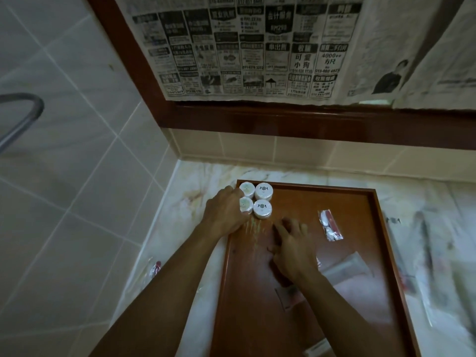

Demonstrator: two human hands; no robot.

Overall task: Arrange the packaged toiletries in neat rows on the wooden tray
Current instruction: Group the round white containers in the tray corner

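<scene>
Left hand (226,211) against four round packs (255,200) in tray (334,292) far-left corner; right hand (293,247) mid-tray, fingers spread; sachet (330,225) right.

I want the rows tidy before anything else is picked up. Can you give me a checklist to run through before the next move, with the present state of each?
1. Four round packs grouped two by two in the wooden tray's far left corner: ok.
2. Left hand steadying the packs: ok.
3. Right hand free: cannot tell, blurred.
4. Clear sachet in a row: not ok, lies alone.
5. Tube aligned: not ok, lies askew.
</scene>
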